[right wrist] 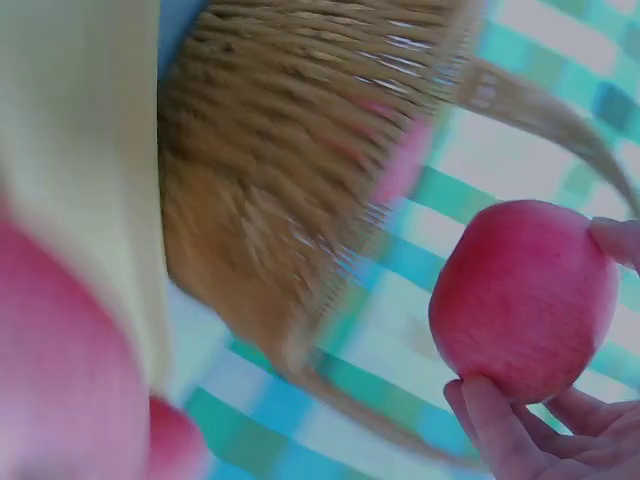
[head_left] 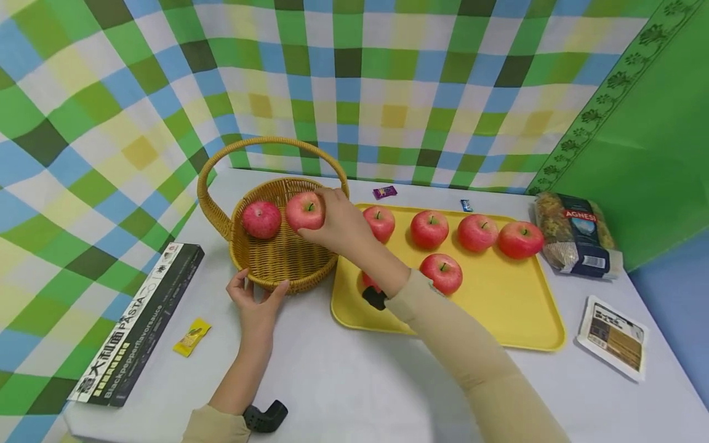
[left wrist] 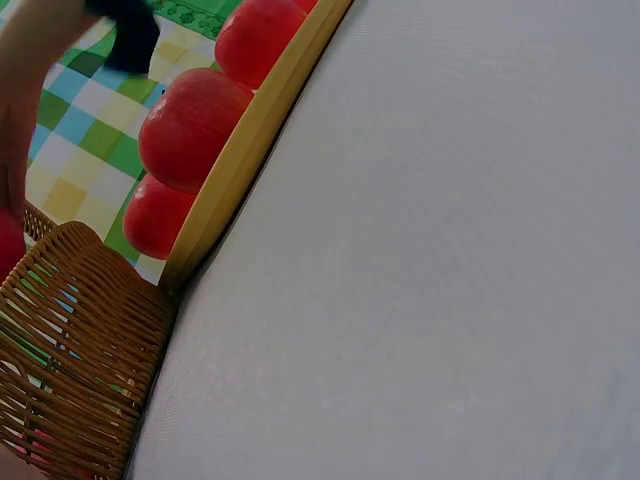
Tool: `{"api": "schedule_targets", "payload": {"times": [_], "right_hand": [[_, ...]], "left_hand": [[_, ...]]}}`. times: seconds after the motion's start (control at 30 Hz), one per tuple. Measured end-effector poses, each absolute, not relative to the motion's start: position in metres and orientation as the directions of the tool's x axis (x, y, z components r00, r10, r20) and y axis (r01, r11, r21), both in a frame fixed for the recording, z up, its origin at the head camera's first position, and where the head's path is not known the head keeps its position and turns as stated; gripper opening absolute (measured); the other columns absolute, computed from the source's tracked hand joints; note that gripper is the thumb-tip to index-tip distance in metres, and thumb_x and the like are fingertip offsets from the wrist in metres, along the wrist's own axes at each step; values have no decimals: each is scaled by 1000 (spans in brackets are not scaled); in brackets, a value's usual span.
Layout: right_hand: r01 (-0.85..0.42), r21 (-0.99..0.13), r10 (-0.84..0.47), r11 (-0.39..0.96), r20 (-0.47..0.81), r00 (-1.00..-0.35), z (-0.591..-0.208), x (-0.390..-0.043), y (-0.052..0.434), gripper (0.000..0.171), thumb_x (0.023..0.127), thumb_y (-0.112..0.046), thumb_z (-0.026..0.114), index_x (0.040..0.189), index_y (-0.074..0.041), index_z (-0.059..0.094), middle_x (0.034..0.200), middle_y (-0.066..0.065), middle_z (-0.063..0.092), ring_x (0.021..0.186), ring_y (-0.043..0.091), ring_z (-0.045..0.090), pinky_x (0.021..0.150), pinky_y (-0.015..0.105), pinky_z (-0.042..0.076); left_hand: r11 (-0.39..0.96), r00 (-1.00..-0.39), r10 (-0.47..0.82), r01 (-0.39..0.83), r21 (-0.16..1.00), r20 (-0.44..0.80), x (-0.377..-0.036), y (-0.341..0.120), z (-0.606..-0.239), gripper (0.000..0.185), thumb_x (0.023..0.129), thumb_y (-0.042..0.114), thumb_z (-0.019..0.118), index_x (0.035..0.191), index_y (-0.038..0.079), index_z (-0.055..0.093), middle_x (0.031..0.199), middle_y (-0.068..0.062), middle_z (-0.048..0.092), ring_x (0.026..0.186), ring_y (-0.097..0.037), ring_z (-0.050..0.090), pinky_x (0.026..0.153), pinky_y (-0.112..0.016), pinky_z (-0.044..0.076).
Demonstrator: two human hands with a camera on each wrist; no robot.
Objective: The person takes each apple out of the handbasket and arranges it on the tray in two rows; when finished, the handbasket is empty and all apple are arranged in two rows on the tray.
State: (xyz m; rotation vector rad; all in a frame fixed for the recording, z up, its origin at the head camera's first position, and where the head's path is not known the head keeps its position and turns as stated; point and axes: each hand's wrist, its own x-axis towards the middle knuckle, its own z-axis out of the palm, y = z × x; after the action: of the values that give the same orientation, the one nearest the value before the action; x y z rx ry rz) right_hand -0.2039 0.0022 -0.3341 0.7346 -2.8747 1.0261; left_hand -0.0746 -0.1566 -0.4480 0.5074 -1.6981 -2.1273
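- Right hand: fingers curled round a red apple, gripping it over the wicker basket. In the right wrist view the fingertips cup the fruit from below and from the side, with the basket blurred beyond them.
- Second apple: lying inside the basket, just left of the gripped fruit and apart from the fingers.
- Left hand: fingers and thumb spread against the near rim of the basket, touching the weave rather than clasping it.
- Yellow tray: flat on the surface, just right of the right wrist. It carries five apples in plain sight and a sixth partly hidden under the forearm.
- Surface: pale grey-white table top, smooth. The left wrist view shows the basket wall and the tray edge almost meeting on it.
- Black pasta box: left of the left hand, near the table's edge.
- Yellow sachet: between the pasta box and the left forearm.
- Bag of dry pasta: beyond the tray's far right corner, well apart from both hands.
- White flat packet: right of the tray.
- Two small wrapped sweets, purple and blue: behind the tray.
- Room: green, blue, yellow and white checked cloth hung behind; plain green cloth at right.
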Motion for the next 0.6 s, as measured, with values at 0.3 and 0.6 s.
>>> {"api": "schedule_targets", "payload": {"times": [0.3, 0.6], "right_hand": [[-449, -616, -363, 647, 269, -892, -302, -148, 119, 82, 75, -38, 82, 141, -12, 41, 130, 6, 48, 104, 19, 54, 83, 37, 54], [-217, -650, -128, 728, 182, -975, -332, -126, 238, 85, 77, -35, 81, 142, -3, 37, 129, 16, 50, 110, 34, 54, 88, 53, 51]], "left_hand": [[-218, -866, -499, 103, 970, -21, -74, -157, -447, 75, 81, 6, 78, 129, 20, 22, 153, 2, 6, 144, -18, 14, 112, -35, 30], [-239, -868, -494, 81, 968, -49, -74, -155, -446, 77, 80, 6, 78, 130, 22, 22, 154, 3, 4, 145, -19, 12, 112, -35, 29]]}}
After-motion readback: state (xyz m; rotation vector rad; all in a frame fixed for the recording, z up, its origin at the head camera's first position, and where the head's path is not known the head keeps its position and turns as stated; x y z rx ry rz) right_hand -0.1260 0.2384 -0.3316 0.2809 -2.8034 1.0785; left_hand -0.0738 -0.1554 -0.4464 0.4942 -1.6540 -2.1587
